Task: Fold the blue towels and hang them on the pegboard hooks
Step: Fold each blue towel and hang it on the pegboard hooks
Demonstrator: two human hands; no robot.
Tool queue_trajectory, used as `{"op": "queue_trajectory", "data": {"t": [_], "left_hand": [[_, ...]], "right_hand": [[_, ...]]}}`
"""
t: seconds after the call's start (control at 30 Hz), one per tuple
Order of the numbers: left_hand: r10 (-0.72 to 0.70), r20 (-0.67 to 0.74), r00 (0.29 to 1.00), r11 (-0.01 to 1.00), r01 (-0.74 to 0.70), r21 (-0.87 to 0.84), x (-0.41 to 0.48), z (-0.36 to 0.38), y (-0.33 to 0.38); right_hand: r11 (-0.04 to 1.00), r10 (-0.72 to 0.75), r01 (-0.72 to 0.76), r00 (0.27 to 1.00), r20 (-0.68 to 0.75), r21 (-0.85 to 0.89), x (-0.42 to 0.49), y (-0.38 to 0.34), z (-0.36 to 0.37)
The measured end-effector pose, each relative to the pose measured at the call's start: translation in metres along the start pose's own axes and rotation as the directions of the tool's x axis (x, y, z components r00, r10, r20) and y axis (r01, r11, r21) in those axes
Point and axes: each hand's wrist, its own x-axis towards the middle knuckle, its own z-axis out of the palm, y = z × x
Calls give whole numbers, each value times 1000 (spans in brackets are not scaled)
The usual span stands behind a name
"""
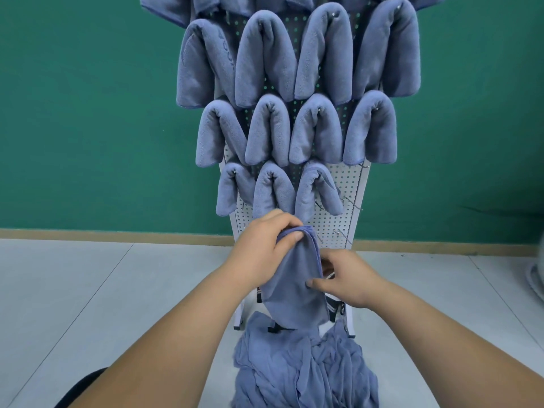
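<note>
Towel (297, 278) hangs folded, left hand (262, 245) gripping top, right hand (347, 278) pinching its edge.

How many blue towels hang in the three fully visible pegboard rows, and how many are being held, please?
Hung towels: 11
Held towel: 1
Total: 12
Excluded: cut-off top row and floor heap, which cannot be counted.

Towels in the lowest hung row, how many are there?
3 towels: left, middle, right, side by side on the pegboard. Bare hooks stand to their right; none seems hidden.
</note>
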Motion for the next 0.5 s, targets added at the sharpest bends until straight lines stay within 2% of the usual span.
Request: {"op": "queue_trajectory", "data": {"t": [0.1, 0.23, 0.3, 0.5], "left_hand": [[-17, -81, 997, 999, 15, -28, 1, -9, -3], [-157, -158, 975, 981, 136, -136, -2, -18, -16], [-223, -176, 959, 963, 189, -194, -3, -23, -21], [-423, -236, 875, 882, 338, -330, -5, -29, -48]], "right_hand": [[996, 48, -42, 997, 68, -77, 2, 15, 2], [973, 126, -90, 979, 162, -214, 1, 34, -1], [960, 156, -111, 974, 163, -256, 0, 36, -4], [967, 214, -177, 955, 207, -184, -4, 43, -18]]}}
